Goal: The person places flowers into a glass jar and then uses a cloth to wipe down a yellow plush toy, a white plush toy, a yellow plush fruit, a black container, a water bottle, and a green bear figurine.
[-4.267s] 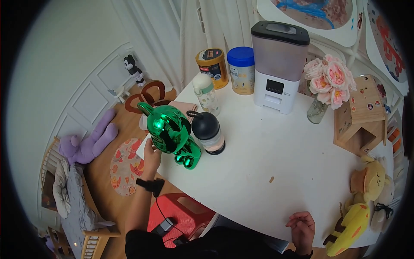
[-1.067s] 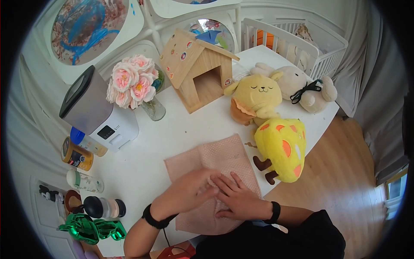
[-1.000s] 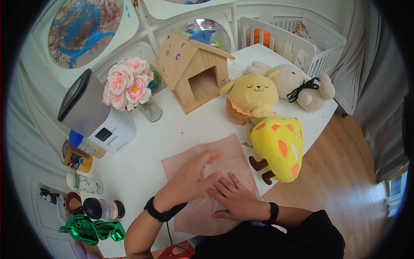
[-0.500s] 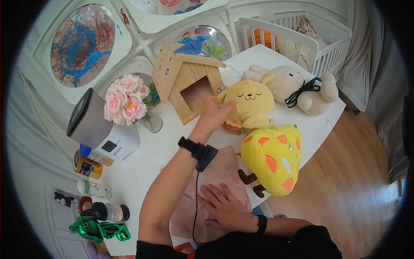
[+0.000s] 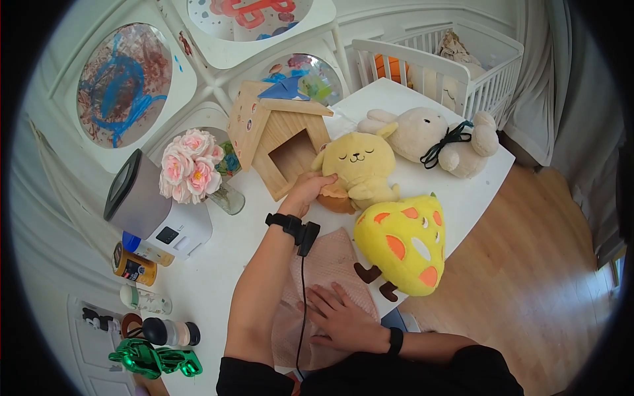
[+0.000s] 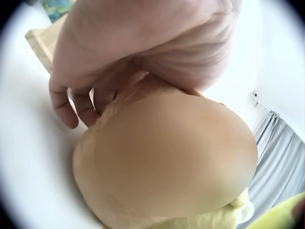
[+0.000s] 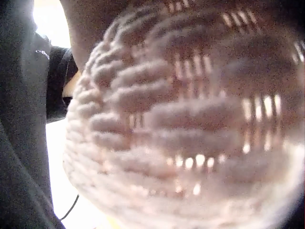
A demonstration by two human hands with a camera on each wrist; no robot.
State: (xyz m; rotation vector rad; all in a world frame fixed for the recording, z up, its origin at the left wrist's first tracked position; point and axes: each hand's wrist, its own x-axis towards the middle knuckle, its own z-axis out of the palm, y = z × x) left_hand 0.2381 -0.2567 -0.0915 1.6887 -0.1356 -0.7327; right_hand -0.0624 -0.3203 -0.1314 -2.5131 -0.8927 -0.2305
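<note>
My left hand (image 5: 307, 191) holds the yellow plush dog (image 5: 368, 165) by its lower left side, beside the orange-brown part. In the left wrist view the fingers (image 6: 64, 112) curl round the plush's edge, and a blurred patch covers much of the toy. The plush lies on the white table, next to the wooden house. My right hand (image 5: 347, 320) rests flat with spread fingers on a pink waffle-textured cloth (image 5: 337, 261) at the near edge. That cloth's weave (image 7: 133, 86) fills most of the right wrist view and hides the fingers there.
A yellow spotted plush (image 5: 403, 244) and a pale plush rabbit (image 5: 429, 142) lie at the right. Beyond the left hand stand the wooden house (image 5: 281, 138) and a glass vase (image 5: 228, 198) of roses. A pet feeder (image 5: 165, 211), tins, bottles and a shiny green figure (image 5: 155, 360) line the left.
My left hand has left the green figure, passed over the now spread cloth and reached forward to grasp the plush dog. The right hand has stayed on the cloth since about a second ago.
</note>
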